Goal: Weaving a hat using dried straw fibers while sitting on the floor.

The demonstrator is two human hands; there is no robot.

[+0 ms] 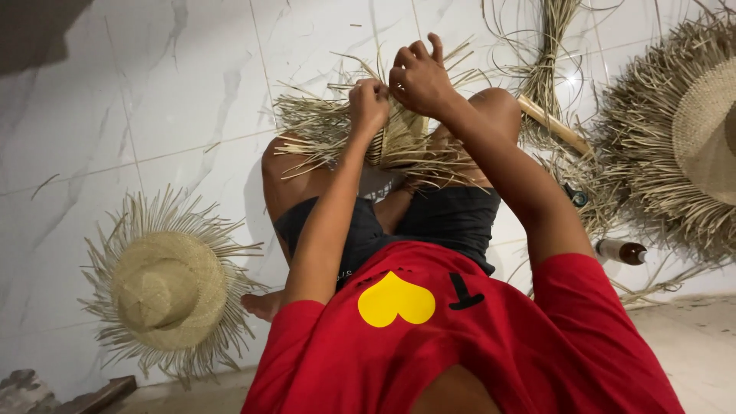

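Here we see the left hand [369, 103] closed in a fist-like pinch on strands of the straw weave [383, 130], which sits on the person's raised knees. The right hand [419, 77] is just beside it, touching it at the top of the weave, fingers curled down onto the strands with one finger sticking up (exact pinch hidden from us). Loose straw ends fan out left and right of both hands. Below the weave we note dark shorts [452, 218] and a red shirt [460, 337]. On the white tiled floor [153, 92], well to the left, lies a finished straw hat [167, 290] with a frayed brim. To the right, a stick [553, 126] under a straw bundle [548, 61], a brown bottle [622, 251], and another frayed hat [690, 130] at the edge.
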